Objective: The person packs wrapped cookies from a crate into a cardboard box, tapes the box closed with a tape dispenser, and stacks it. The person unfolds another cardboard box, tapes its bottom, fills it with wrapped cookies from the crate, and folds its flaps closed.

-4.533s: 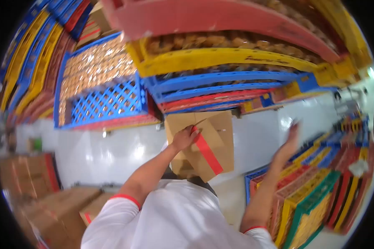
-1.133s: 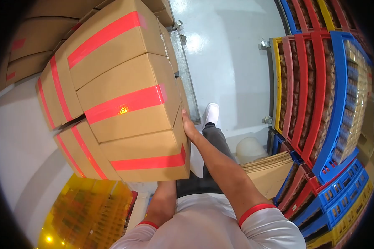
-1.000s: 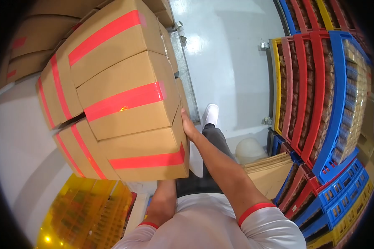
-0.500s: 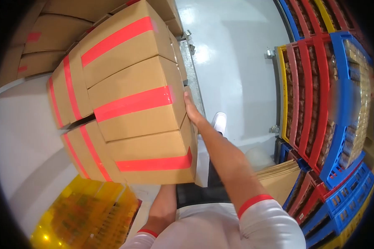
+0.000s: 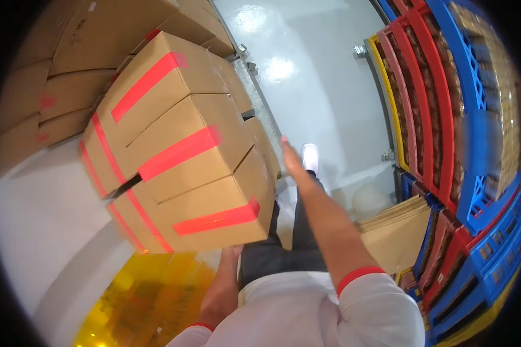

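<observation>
A stack of several cardboard boxes sealed with red tape fills the left middle, its near box (image 5: 217,202) closest to my body. The middle box (image 5: 185,144) lies against it, with a dark gap beside the stack's left end. Just off the right side of the stack, my right hand (image 5: 292,157) is held out with its fingers stretched and nothing in them. My left hand (image 5: 233,251) is at the lower edge of the near box, where its fingers are hidden behind the cardboard. I cannot tell whether it grips the box.
More cardboard boxes (image 5: 23,110) are piled at upper left. Stacked red, blue and yellow crates (image 5: 474,156) stand along the right. Flattened cardboard (image 5: 396,231) leans near my right elbow. A yellow translucent sheet (image 5: 150,295) is at lower left. Grey floor (image 5: 312,75) runs up the middle.
My right hand has come away from the side of the boxes. The stack sits at a different angle in view, and more of its right side shows. The view has shifted too.
</observation>
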`<state>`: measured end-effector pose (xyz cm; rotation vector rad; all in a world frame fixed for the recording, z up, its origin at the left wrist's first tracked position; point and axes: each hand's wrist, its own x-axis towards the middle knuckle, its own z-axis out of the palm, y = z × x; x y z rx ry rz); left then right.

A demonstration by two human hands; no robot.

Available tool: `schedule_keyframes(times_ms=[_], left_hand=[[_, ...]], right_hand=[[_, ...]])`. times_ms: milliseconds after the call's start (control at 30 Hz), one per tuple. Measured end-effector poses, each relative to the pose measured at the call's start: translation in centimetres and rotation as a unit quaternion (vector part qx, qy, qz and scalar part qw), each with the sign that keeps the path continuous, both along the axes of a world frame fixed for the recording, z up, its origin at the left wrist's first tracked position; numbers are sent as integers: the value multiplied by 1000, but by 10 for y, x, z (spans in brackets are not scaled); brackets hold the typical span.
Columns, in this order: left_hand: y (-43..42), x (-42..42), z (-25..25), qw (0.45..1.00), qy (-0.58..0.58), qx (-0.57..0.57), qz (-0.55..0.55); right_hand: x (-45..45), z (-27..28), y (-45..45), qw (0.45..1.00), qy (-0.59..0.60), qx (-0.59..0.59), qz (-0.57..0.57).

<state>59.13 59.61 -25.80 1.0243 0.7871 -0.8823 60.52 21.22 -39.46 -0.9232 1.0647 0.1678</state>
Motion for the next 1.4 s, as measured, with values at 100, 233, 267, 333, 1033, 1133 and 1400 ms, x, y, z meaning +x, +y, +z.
schedule_keyframes(times_ms=[100,233,267,333,1033,1133,1400], left_hand=[[10,6,60,979,6,123,-161],[17,24,83,867,-15,263,-423],[10,26,89,848,-36,263,-458],[4,30,94,820,-61,254,-509],[-21,-72,80,357,-318,76,-875],[-92,-132,90,385,-347,64,-853],[-239,-291,32,247,-421,92,-868]], right_hand=[[-100,-5,-11,986,27,-134,90],[-237,55,-45,885,163,-222,375],[-263,65,-51,881,192,-229,367],[-305,87,-42,880,231,-234,341],[-562,175,317,893,330,-245,-184],[-657,174,330,812,485,-241,-220],[-833,71,357,754,494,-163,-400]])
